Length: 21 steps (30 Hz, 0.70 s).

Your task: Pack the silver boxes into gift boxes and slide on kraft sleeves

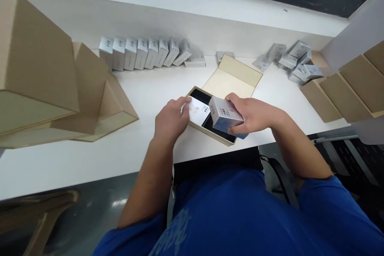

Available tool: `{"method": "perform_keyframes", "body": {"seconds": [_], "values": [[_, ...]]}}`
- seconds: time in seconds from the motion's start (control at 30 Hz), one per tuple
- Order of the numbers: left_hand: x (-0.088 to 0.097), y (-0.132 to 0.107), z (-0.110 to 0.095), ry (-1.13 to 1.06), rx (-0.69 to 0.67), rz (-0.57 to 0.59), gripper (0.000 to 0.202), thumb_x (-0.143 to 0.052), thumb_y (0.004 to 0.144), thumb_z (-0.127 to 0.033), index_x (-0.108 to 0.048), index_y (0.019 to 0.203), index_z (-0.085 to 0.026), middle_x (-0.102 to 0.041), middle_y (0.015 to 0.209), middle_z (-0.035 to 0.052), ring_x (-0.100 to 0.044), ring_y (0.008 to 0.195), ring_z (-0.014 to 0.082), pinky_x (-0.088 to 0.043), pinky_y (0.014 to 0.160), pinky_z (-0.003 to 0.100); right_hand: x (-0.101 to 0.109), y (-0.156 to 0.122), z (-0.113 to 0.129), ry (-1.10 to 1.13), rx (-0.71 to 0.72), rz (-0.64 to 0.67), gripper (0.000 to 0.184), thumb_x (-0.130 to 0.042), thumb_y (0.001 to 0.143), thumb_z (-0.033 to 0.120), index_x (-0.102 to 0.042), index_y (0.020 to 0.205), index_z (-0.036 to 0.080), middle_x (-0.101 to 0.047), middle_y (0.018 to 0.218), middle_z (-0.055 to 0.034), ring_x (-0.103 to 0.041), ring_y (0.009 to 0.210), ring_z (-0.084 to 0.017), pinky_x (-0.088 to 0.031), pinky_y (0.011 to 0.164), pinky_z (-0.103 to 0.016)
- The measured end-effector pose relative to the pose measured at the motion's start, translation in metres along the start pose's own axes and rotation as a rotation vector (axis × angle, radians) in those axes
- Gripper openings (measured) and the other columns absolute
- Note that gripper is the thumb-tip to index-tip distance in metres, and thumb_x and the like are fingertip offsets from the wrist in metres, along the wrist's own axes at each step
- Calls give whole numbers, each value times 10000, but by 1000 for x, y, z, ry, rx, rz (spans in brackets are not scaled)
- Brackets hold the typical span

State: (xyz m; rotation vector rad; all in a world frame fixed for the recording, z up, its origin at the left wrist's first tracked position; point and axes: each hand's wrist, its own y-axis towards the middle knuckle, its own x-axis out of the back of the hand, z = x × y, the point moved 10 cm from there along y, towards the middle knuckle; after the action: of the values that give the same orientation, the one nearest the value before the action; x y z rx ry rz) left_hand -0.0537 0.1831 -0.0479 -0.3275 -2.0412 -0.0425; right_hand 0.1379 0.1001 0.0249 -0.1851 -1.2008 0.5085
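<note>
On the table before me lies an open gift box (220,141) with a dark inner tray and its cream lid (229,82) folded back. A flat white carton (198,111) with printed text sits in the tray's left part. My left hand (172,120) is closed at that carton's left corner, by the gift box rim, thumb and forefinger pinching there. My right hand (255,113) grips a silvery white carton (225,113) between thumb and fingers. It is tilted above the right part of the tray, hiding some of it.
Several silver cartons (141,54) stand in a row along the back wall, the last ones leaning. More cartons (295,62) lie piled at the back right. Large tan boxes (42,68) are stacked open at the left. Further tan boxes (345,92) fill the right edge.
</note>
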Motion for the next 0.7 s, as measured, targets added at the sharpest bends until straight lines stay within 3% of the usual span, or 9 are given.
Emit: {"method": "perform_keyframes", "body": {"seconds": [0.1,0.27,0.4,0.5,0.57,0.63,0.7], "values": [[6,-20,6,123,83,61,597,-270,1071,-255,-550,1594,-319,-711,1329,157,-727,1121,375,-562,841,477,-14,8,5,-77,3,11,721,-714,774,559,-440,1320,178,-708,1089,-130,-627,821,-252,-428,697,-346],[0,-72,3,279,88,234,612,-287,1089,-289,-415,1686,-265,-793,1139,139,-768,949,361,-513,728,423,-39,17,-2,-396,20,-48,612,-709,790,423,-523,1287,120,-704,1181,-185,-660,982,-319,-421,809,-398],[-9,-100,-7,292,83,307,539,-334,1110,-390,-512,1592,-225,-799,956,89,-764,869,349,-469,677,398,-52,8,-24,-547,5,-8,581,-743,774,318,-568,1286,106,-716,1213,-197,-685,1081,-359,-411,971,-464],[-6,-98,-11,221,59,234,439,-398,1101,-482,-656,1369,-250,-784,995,74,-752,915,343,-478,669,394,-55,-2,-41,-514,18,102,572,-776,750,292,-603,1263,107,-750,1150,-185,-713,1067,-356,-389,1076,-497],[-1,-91,-14,210,2,128,411,-427,1086,-496,-702,1238,-231,-768,1068,104,-735,984,360,-521,706,422,-51,-6,-39,-430,77,110,665,-777,791,353,-575,1377,111,-758,1212,-193,-711,1149,-379,-351,1165,-560],[5,-86,-19,187,-97,-10,425,-463,1065,-509,-722,1196,-198,-747,1148,150,-708,1085,391,-575,827,489,-44,-7,-26,-301,187,65,772,-744,877,472,-488,1527,142,-703,1414,-207,-642,1341,-404,-263,1254,-645],[8,-83,-26,127,-220,-148,456,-491,1053,-511,-726,1241,-168,-716,1265,192,-656,1248,416,-557,1037,565,-42,-6,-10,-157,297,21,774,-680,953,599,-460,1576,197,-606,1581,-184,-525,1506,-398,-151,1315,-688]]}}
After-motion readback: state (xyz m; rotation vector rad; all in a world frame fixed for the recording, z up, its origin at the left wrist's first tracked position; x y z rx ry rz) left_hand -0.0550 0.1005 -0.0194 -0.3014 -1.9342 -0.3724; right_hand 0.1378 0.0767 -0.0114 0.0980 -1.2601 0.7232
